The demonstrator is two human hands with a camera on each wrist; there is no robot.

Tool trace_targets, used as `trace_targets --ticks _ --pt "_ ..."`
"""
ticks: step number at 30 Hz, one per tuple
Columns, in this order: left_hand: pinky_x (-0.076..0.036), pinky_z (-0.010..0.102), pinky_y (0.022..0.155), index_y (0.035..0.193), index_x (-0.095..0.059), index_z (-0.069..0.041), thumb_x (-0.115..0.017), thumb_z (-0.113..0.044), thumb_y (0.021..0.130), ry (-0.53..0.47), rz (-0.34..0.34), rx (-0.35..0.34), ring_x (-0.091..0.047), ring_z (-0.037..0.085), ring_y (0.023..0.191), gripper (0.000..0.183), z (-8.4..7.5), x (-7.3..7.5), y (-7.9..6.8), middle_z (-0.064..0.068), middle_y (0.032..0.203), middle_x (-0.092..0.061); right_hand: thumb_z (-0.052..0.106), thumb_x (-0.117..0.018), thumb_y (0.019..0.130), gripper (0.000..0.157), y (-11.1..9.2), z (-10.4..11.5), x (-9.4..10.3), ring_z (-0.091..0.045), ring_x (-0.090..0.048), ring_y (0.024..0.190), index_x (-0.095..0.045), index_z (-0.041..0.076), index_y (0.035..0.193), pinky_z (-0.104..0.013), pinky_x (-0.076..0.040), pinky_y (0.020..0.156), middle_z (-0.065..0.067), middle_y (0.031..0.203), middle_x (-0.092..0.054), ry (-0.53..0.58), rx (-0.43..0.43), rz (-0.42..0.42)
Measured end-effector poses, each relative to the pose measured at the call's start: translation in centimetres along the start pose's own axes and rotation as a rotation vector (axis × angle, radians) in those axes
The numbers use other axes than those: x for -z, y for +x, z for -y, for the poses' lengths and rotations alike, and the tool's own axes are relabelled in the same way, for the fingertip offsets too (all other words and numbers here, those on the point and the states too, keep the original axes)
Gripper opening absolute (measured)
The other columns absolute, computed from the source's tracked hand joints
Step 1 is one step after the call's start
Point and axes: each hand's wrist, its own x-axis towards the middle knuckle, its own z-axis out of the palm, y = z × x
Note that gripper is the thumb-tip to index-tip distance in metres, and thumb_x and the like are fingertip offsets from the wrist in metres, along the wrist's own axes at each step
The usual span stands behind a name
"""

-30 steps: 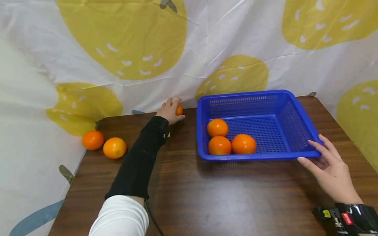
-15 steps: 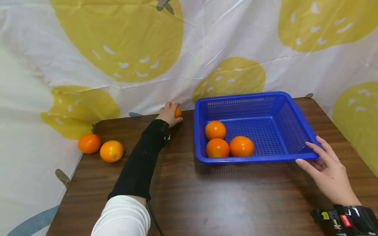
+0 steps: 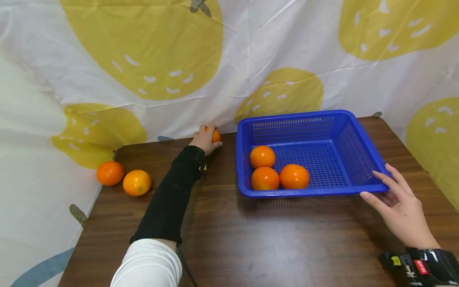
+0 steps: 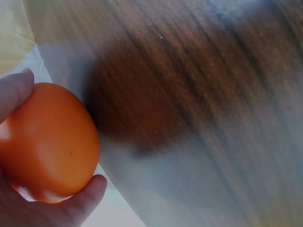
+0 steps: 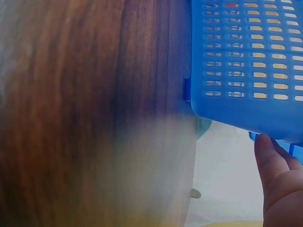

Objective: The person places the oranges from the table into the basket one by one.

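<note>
At the back edge of the wooden table, my left hand (image 3: 203,141) grips an orange (image 3: 216,136), its fingers over the top and its thumb on the near side. The left wrist view shows this orange (image 4: 52,144) large and smooth between thumb and fingers, close over the table. To the right, my right hand (image 3: 405,213) holds the front right corner of a blue plastic basket (image 3: 322,192), thumb at the rim. Three oranges (image 3: 265,178) lie together in the basket's left end. The right wrist view shows the basket's slotted wall (image 5: 232,106) with my thumb against its edge.
Two more oranges, one redder (image 3: 110,173) and one yellower (image 3: 137,183), lie side by side at the table's left edge. A fruit-printed cloth (image 3: 172,107) hangs right behind the table (image 3: 251,239). A thin black cable (image 3: 184,263) trails from the left sleeve.
The left hand's fingers have settled slightly around the orange at the back edge. The right hand and the basket have stayed in place; the head view has shifted a little.
</note>
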Motion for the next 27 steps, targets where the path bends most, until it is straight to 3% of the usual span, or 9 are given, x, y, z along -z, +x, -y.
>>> trace_targets --ticks 7,18,27 --pt "-0.043 0.056 0.087 0.140 -0.026 -0.023 -0.055 -0.048 0.087 0.000 0.039 -0.020 -0.032 0.045 0.117 0.065 0.3 0.3 -0.9 0.021 0.143 -0.020 0.017 -0.071 0.079 0.059 0.0 0.0 -0.1 0.000 -0.046 0.107 -0.050 0.014 0.133 0.000 -0.035 0.077 0.000 0.152 -0.021 0.018 0.020 -0.013" --pt "-0.044 0.051 0.088 0.141 -0.029 -0.022 -0.055 -0.053 0.085 0.024 0.043 -0.123 -0.035 0.042 0.115 0.069 0.0 1.1 -2.0 0.018 0.142 -0.024 0.014 -0.072 0.078 0.058 0.0 0.1 0.0 0.001 -0.046 0.107 -0.051 0.013 0.132 0.001 -0.035 0.077 0.001 0.151 -0.024 0.025 0.032 -0.031" --pt "-0.046 0.048 0.085 0.142 -0.029 -0.023 -0.055 -0.054 0.084 0.013 -0.006 -0.222 -0.041 0.038 0.108 0.071 -1.8 2.9 -2.8 0.018 0.142 -0.027 0.016 -0.071 0.079 0.058 0.0 0.1 -0.2 -0.003 -0.045 0.109 -0.050 0.014 0.133 0.001 -0.034 0.077 0.003 0.151 -0.023 0.021 0.019 -0.028"
